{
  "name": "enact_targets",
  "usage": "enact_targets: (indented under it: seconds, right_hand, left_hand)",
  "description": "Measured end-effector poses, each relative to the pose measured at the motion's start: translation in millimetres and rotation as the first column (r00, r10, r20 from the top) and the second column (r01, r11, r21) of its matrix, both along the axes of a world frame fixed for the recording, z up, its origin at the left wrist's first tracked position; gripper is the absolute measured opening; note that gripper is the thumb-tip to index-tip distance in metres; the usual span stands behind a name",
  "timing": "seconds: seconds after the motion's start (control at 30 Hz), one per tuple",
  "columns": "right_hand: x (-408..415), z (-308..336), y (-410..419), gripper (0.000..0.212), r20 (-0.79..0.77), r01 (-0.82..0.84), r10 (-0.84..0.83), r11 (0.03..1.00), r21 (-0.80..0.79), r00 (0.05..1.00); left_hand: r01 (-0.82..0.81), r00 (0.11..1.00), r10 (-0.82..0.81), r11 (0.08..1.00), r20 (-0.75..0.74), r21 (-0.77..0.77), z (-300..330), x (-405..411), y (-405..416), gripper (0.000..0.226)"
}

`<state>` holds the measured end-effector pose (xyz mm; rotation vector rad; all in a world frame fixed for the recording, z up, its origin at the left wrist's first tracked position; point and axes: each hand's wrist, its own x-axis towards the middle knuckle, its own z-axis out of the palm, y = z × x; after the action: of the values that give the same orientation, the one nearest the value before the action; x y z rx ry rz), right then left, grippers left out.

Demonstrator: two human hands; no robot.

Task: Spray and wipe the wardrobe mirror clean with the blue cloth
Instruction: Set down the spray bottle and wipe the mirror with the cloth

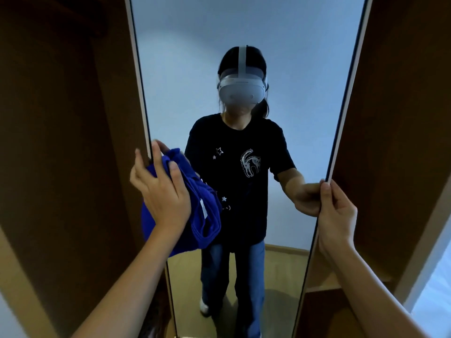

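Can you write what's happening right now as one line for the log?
left hand: presses blue cloth on mirror | right hand: grips mirror's right edge | spray: unseen

cloth (195, 211): blue, soft terry fabric | mirror (244, 32): smooth glossy glass | wardrobe (61, 118): matt brown wood

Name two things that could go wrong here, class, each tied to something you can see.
1. The right hand pinches the mirror at its right edge; fingers there may leave fresh smudges or get nipped if the panel swings.
2. The left hand holds the blue cloth bunched at the left edge; bunched like that, it may wipe in streaks.
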<state>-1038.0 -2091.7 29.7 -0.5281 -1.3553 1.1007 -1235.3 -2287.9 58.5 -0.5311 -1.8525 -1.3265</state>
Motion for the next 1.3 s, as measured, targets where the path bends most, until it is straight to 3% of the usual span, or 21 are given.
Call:
enact_targets:
  seconds: [0.27,0.47,0.6,0.7,0.8,0.87,1.0,1.2,1.3]
  right_hand:
    - [7.4,12.6,-11.0,0.033,0.043,-0.021,0.027,0.989,-0.146,0.999]
    - [7.9,18.0,-11.2,0.037,0.040,-0.044,0.051,0.986,-0.160,0.998]
    - [7.1,18.9,-11.2,0.035,0.035,-0.048,0.054,0.987,-0.154,0.998]
    - [7.3,18.1,-10.6,0.035,0.025,-0.055,0.060,0.987,-0.149,0.998]
    - [7.0,17.1,-10.3,0.036,0.026,-0.043,0.047,0.988,-0.147,0.999]
    - [5.7,16.3,-9.7,0.034,0.010,-0.044,0.046,0.987,-0.157,0.999]
    - [4.5,13.7,-7.9,0.036,-0.002,-0.047,0.047,0.983,-0.179,0.999]
    - [2.5,14.6,-8.7,0.032,-0.043,-0.054,0.046,0.977,-0.205,0.998]
    - [1.7,13.8,-8.0,0.034,-0.047,-0.059,0.050,0.978,-0.201,0.998]
  left_hand:
    - [0.042,0.974,-0.061,0.995,0.220,0.088,6.4,7.9,-0.4,0.043]
    - [0.021,0.963,-0.126,0.918,0.240,0.397,17.1,2.0,-13.6,0.043]
    - [0.091,0.930,-0.234,0.893,0.283,0.441,23.3,-14.8,-29.4,0.045]
    - [0.117,0.863,-0.309,0.892,0.401,0.436,33.1,-33.5,-35.6,0.044]
    - [0.204,0.726,-0.435,0.876,0.532,0.438,41.3,-48.8,-40.8,0.041]
    - [0.263,0.696,-0.482,0.861,0.532,0.435,42.8,-48.0,-42.7,0.040]
    - [0.171,0.639,-0.503,0.831,0.582,0.530,41.7,-37.1,-41.9,0.040]
    - [0.102,0.694,-0.485,0.798,0.532,0.594,34.7,-18.4,-38.1,0.051]
    - [0.137,0.679,-0.516,0.788,0.523,0.600,30.1,-10.9,-40.7,0.053]
